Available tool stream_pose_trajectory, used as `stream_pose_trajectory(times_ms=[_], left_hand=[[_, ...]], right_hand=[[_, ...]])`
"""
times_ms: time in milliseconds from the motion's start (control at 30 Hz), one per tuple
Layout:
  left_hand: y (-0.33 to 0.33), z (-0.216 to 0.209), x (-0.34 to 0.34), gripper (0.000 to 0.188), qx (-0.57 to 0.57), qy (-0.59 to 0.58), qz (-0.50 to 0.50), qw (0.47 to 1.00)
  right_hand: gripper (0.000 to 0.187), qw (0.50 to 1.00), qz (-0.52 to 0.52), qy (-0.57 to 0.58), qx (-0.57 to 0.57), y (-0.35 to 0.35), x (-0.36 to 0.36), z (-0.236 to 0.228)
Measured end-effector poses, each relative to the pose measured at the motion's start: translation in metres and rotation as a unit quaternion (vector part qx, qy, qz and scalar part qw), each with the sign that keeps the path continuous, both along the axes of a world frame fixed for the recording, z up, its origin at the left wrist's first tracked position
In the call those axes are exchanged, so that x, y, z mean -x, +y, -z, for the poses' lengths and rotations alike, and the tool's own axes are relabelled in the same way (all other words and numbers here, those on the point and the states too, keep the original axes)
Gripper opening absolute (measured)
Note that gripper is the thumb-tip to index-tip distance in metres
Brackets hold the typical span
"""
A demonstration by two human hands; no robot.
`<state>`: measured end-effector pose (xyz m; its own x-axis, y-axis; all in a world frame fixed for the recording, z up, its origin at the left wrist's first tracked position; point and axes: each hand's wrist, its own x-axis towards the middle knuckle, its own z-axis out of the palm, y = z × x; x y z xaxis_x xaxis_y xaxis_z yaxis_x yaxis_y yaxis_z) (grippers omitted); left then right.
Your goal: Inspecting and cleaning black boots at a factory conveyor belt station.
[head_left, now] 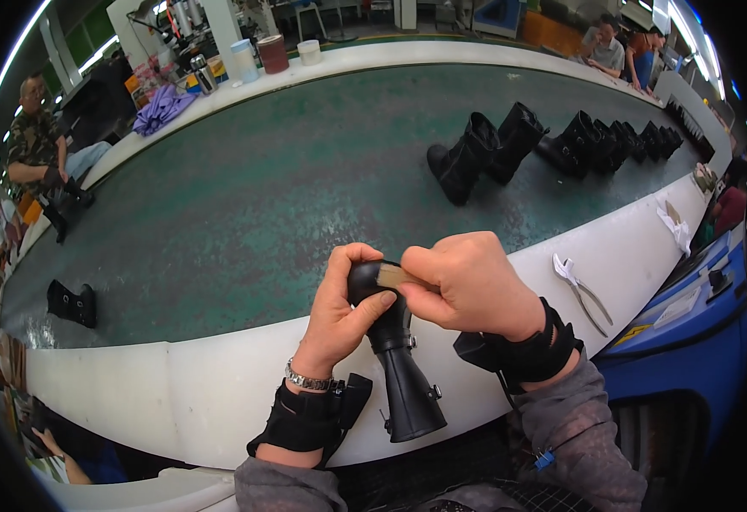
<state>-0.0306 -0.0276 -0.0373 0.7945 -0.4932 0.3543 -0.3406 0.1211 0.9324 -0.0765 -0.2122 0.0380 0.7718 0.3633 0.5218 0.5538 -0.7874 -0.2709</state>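
Observation:
A black boot [409,392] with metal buckles lies over the near white ledge, its toe pointing away from me and its shaft opening toward me. My left hand [335,311] is wrapped round the foot of the boot, thumb on one side and fingers on the other. In my right hand [474,286], closed in a pinch, is a flat brush [390,275] with pale tan bristles. Those bristles touch the boot near its toe. The brush's handle is mostly hidden in my fist.
Pliers [580,294] lie on the white ledge to the right. Black boots [459,162] stand on the green conveyor belt [245,205], several more at far right and one boot [72,303] at left. Containers [273,55] and a purple cloth [162,108] sit on the far ledge. A person [40,141] sits at left.

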Motion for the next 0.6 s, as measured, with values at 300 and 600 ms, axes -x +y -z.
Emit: stream_pose_trajectory(times_ms=[300,600], left_hand=[[-0.002,0.000,0.000,0.043,0.029,0.007,0.002,1.000],[0.004,-0.003,0.002,0.046,0.012,0.047,0.000,0.999]], right_hand=[[0.017,0.987,-0.011,-0.094,-0.133,0.016,-0.012,0.013],[0.013,1.000,0.006,-0.015,0.004,0.001,0.003,-0.003]])
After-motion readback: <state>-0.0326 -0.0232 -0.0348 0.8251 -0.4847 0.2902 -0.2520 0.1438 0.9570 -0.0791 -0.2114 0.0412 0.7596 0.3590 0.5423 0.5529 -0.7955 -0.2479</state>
